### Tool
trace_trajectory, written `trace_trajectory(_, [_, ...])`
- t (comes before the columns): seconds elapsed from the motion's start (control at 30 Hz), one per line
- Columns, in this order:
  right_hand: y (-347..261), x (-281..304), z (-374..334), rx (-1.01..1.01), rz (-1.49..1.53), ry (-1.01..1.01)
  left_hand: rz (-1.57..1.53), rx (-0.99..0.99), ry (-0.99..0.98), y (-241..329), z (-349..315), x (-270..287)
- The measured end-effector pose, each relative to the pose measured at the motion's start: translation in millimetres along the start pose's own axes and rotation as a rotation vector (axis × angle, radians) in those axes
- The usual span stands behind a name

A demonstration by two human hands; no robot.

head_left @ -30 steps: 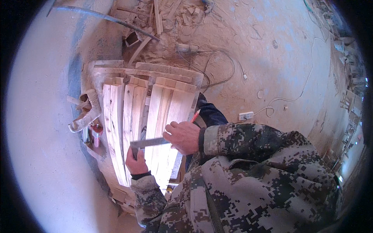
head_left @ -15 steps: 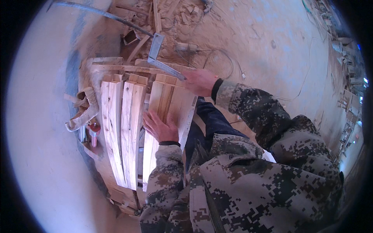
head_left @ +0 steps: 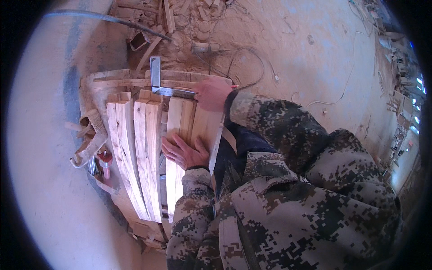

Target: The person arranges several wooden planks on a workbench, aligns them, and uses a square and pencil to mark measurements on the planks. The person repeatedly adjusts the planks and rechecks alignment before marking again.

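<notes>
A metal try square (head_left: 155, 75) with a thick stock lies by the far ends of the pale wooden pieces, its blade running level toward my right hand (head_left: 212, 93). That hand is closed on the blade's end. A thin orange-red tip, perhaps of a pencil, sticks out past its knuckles. My left hand (head_left: 186, 153) rests on the wooden pieces (head_left: 181, 114) at the right, fingers spread and palm down. Left of them lie more squared timbers (head_left: 148, 153) in two groups, side by side and pointing away from me.
Left of the timbers are a curved tan object (head_left: 92, 137) and a red-handled tool (head_left: 105, 159). A long dark bar (head_left: 112, 19) reaches in at the upper left. Wood scraps (head_left: 168, 18), a dusty power tool (head_left: 204, 47) and its looping cable (head_left: 261, 65) lie on the floor.
My right hand has brought the square left and turned it, so its blade now lies nearly level across the far ends. My left hand stays spread on the wood; the whole view has shifted slightly.
</notes>
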State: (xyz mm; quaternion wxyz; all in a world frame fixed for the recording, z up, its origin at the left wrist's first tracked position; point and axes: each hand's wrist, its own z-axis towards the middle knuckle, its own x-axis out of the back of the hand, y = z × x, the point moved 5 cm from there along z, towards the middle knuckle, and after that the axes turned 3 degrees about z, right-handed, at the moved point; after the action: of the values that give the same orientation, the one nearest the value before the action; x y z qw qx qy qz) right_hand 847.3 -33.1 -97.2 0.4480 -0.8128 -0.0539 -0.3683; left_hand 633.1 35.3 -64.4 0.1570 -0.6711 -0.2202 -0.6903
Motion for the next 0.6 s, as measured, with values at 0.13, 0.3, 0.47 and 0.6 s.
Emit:
trace_trajectory(0.13, [-4.6,-1.1,10.1,-0.037,0.010,-0.004,0.003,0.010,-0.008,1.1,1.4,3.9])
trace_trajectory(0.3, [9.3,11.6,2.1,-0.007,0.317,-0.038,0.015,0.011,-0.025,1.2,-1.4,4.5])
trace_trajectory(0.47, [4.0,-1.2,17.2,-0.056,0.137,0.007,-0.002,0.010,-0.031,-0.9,-2.4,0.7])
trace_trajectory(0.6, [-4.3,4.1,18.6,0.073,0.311,0.074,0.001,0.025,-0.052,0.3,-0.5,2.6])
